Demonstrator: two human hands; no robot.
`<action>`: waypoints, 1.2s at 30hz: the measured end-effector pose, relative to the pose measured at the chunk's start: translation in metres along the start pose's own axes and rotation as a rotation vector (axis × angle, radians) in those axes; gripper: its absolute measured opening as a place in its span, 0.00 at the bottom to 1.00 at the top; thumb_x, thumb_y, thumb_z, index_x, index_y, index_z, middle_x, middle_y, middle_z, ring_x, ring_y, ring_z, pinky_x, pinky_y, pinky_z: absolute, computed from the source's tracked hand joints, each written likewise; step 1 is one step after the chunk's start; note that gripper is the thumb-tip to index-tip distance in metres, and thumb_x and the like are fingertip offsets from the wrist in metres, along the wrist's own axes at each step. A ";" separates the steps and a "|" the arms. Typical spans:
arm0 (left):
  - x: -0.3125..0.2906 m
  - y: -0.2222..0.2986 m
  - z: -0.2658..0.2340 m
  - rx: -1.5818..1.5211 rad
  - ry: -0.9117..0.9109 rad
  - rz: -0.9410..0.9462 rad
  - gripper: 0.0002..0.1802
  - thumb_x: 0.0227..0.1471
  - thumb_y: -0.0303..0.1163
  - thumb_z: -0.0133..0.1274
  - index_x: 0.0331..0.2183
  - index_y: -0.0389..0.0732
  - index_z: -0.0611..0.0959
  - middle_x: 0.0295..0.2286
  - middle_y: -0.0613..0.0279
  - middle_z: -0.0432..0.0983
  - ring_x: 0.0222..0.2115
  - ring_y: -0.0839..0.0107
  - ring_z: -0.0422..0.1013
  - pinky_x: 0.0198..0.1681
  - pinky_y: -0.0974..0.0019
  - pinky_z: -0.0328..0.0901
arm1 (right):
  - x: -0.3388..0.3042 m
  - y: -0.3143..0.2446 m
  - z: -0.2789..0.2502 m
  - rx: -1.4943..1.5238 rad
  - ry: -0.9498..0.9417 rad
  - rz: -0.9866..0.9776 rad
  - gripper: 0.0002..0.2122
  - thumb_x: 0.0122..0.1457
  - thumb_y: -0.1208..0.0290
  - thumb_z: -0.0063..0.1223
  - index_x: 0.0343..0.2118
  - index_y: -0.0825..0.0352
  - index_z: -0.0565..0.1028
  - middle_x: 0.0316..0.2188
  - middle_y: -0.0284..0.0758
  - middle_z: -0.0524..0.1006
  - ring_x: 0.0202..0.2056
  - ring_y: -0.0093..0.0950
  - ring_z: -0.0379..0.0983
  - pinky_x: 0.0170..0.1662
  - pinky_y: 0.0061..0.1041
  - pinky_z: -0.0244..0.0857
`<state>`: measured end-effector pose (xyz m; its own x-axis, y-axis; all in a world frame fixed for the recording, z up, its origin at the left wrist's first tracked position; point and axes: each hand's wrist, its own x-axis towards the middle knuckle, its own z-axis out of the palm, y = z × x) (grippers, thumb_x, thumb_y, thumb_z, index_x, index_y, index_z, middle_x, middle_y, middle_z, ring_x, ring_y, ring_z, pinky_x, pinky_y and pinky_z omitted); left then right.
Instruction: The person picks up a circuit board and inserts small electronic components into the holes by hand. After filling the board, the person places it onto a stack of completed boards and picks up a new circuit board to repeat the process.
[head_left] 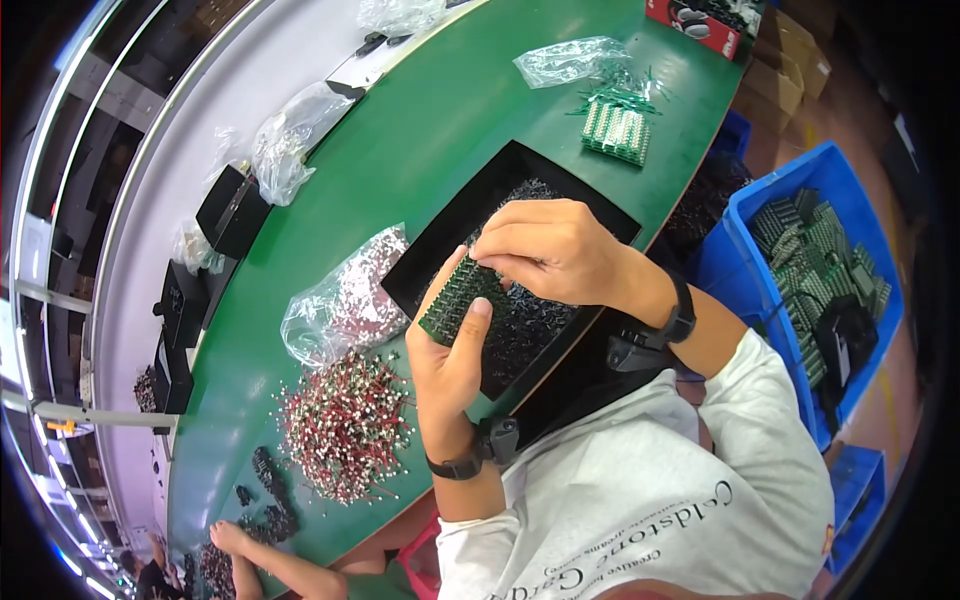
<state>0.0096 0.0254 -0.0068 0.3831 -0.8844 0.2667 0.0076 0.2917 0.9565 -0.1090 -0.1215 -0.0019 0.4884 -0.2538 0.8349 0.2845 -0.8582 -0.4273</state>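
A green circuit board panel (pixel 457 298), densely covered with small parts, is gripped in my left hand (pixel 448 365), the thumb lying across its face. My right hand (pixel 550 250) pinches at the panel's upper edge. Its fingertips are pressed together, and whatever is between them is too small to make out. Both hands are over a black tray (pixel 425 262) that holds a heap of small black parts (pixel 535 325). The hands and panel hide some of that heap.
Left of the tray lie a clear bag of small pale parts (pixel 365 285) and a pile of red wires with white ends (pixel 345 425). Stacked green boards (pixel 615 132) sit farther back. A blue bin (pixel 735 225) of boards stands right. Another person's hand (pixel 230 537) is at lower left.
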 end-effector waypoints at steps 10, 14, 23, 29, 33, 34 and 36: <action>-0.004 0.001 -0.001 -0.037 0.039 0.005 0.27 0.60 0.23 0.52 0.59 0.26 0.67 0.46 0.51 0.78 0.44 0.71 0.74 0.51 0.69 0.67 | -0.007 -0.003 -0.008 -0.017 -0.008 -0.020 0.07 0.49 0.84 0.63 0.31 0.69 0.78 0.27 0.37 0.76 0.26 0.32 0.75 0.28 0.25 0.70; -0.002 -0.005 -0.004 0.067 0.081 0.004 0.26 0.60 0.22 0.52 0.59 0.28 0.69 0.46 0.53 0.78 0.44 0.72 0.74 0.50 0.70 0.67 | -0.016 -0.004 -0.009 -0.059 0.000 0.119 0.08 0.47 0.83 0.63 0.31 0.68 0.79 0.27 0.37 0.76 0.26 0.31 0.75 0.28 0.24 0.69; -0.003 -0.005 -0.008 0.322 0.084 0.089 0.25 0.56 0.21 0.55 0.56 0.31 0.74 0.34 0.64 0.79 0.32 0.82 0.70 0.36 0.77 0.65 | 0.003 -0.007 0.007 -0.016 -0.019 -0.046 0.11 0.42 0.84 0.66 0.32 0.67 0.81 0.30 0.35 0.78 0.28 0.31 0.76 0.30 0.25 0.71; -0.004 -0.004 -0.010 0.420 0.066 0.054 0.25 0.56 0.21 0.55 0.56 0.33 0.75 0.26 0.67 0.76 0.25 0.83 0.67 0.28 0.77 0.63 | 0.008 -0.003 0.008 -0.125 -0.134 -0.185 0.12 0.41 0.85 0.63 0.32 0.69 0.78 0.29 0.36 0.76 0.28 0.32 0.74 0.27 0.27 0.70; -0.002 0.000 -0.007 0.409 0.064 0.047 0.24 0.56 0.21 0.55 0.55 0.32 0.75 0.26 0.68 0.75 0.25 0.84 0.67 0.28 0.77 0.62 | 0.008 0.003 0.007 -0.167 -0.136 -0.274 0.11 0.42 0.84 0.62 0.31 0.71 0.76 0.28 0.36 0.73 0.25 0.32 0.72 0.24 0.26 0.68; -0.002 0.001 -0.006 0.402 0.059 0.057 0.24 0.57 0.21 0.55 0.55 0.32 0.75 0.26 0.68 0.76 0.25 0.84 0.67 0.28 0.77 0.62 | 0.008 0.003 0.005 -0.108 -0.130 -0.283 0.11 0.42 0.85 0.62 0.31 0.71 0.76 0.28 0.36 0.73 0.25 0.31 0.71 0.23 0.26 0.67; 0.000 0.000 -0.005 0.362 0.053 0.049 0.24 0.57 0.22 0.55 0.56 0.31 0.74 0.31 0.64 0.79 0.29 0.83 0.69 0.33 0.77 0.64 | 0.007 0.005 -0.003 -0.115 -0.121 -0.278 0.10 0.43 0.84 0.62 0.30 0.70 0.76 0.27 0.35 0.73 0.24 0.31 0.71 0.23 0.26 0.67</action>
<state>0.0140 0.0272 -0.0077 0.4225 -0.8496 0.3157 -0.3358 0.1767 0.9252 -0.1065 -0.1290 0.0024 0.5016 0.0465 0.8639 0.3295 -0.9336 -0.1411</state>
